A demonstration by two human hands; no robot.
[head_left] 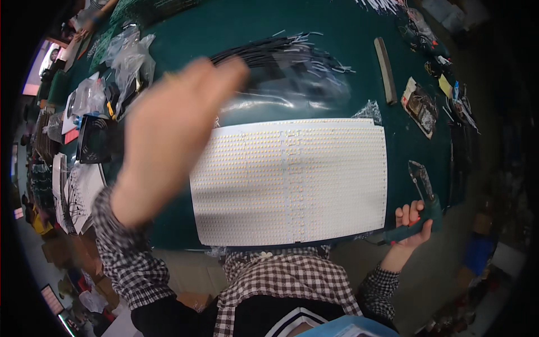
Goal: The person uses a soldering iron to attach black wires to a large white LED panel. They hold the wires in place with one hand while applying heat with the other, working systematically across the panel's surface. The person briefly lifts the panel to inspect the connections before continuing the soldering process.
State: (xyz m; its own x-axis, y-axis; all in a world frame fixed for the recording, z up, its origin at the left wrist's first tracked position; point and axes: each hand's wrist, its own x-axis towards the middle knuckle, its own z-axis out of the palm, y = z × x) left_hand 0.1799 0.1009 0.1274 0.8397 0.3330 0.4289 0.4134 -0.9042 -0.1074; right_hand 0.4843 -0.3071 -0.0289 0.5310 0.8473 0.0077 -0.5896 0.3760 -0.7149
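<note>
Head view. Right hand [414, 223] at 4 o'clock, fingers wrapped tight around the green handle of a hand tool [425, 206]; the tool's dark tip points up toward 1 o'clock, just beside the right edge of the panel. Left hand [171, 137] is raised above the surface [236, 28] at 9–10 o'clock, blurred, fingers extended and together, palm flat, holding nothing.

White LED panel [292, 181] lies flat at centre, near edge at the surface's edge, just in front of the person's checked shirt. Rows of small yellow dots cover it; a seam runs down the middle.

Handling judgement: the panel looks thin, light and somewhat flexible; the dotted face is likely fragile. Best taken by bare edges or corners, supported with both hands so it does not sag.

Behind it, at 12 o'clock: bundle of black wires [281, 50] on clear plastic film. A long grey bar [386, 70] lies at 1 o'clock.
</note>
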